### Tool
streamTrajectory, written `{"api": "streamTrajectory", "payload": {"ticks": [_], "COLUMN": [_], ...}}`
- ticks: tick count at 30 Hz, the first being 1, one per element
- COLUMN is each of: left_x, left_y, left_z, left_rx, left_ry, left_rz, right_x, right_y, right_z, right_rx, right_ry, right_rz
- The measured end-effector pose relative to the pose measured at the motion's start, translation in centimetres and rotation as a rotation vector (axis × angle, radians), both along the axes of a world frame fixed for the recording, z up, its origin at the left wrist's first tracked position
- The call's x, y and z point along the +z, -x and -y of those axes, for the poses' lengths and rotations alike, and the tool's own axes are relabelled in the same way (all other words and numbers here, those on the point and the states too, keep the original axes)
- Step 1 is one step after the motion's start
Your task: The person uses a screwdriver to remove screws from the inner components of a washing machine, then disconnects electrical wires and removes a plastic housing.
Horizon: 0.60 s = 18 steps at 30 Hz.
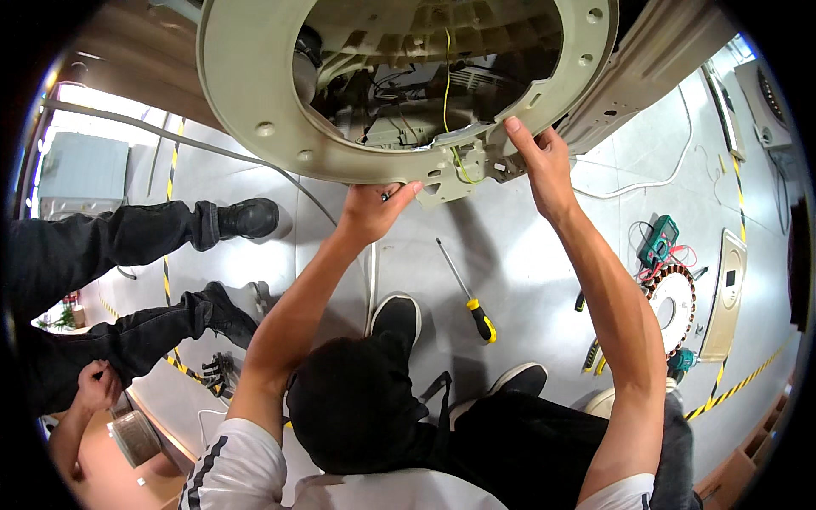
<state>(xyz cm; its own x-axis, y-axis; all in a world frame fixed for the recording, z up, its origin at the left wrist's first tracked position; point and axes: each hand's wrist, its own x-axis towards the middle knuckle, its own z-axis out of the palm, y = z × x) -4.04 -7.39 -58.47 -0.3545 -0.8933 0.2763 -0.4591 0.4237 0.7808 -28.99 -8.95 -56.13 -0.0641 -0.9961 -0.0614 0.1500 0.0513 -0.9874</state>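
Observation:
A beige, ring-shaped washing machine front panel (246, 93) fills the top of the view, with a large round opening. My left hand (374, 208) grips its lower rim, thumb toward the middle and fingers partly hidden behind the edge. A small dark piece shows by those fingers, too small to name. On the other side of the bottom bracket (446, 183), my right hand (544, 166) pinches the rim, its thumb on the front face. A yellow-green wire (448, 81) hangs across the opening and passes the bracket. Other wires and dark parts show inside the machine.
A screwdriver (476, 310) lies on the floor below my hands. At right are a multimeter (659, 240), a motor stator (671, 310) and a beige control panel (725, 293). Another person's legs (127, 242) extend in from the left. A grey hose (212, 151) crosses near the machine.

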Motion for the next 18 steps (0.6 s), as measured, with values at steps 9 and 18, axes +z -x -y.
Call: {"api": "streamTrajectory", "payload": {"ticks": [9,18], "left_x": [-3.0,-4.9], "left_y": [0.3,0.2], "left_z": [-2.4,-5.5], "left_rx": [0.103,0.047], "left_ry": [-0.085,-0.285], "left_rz": [-0.084,-0.003], "right_x": [-1.1,-2.2], "right_y": [2.3,3.7], "right_z": [-1.5,-4.3], "right_rx": [0.209,0.388], "right_ry": [-0.007,-0.199], "right_rz": [-0.233,-0.267]}}
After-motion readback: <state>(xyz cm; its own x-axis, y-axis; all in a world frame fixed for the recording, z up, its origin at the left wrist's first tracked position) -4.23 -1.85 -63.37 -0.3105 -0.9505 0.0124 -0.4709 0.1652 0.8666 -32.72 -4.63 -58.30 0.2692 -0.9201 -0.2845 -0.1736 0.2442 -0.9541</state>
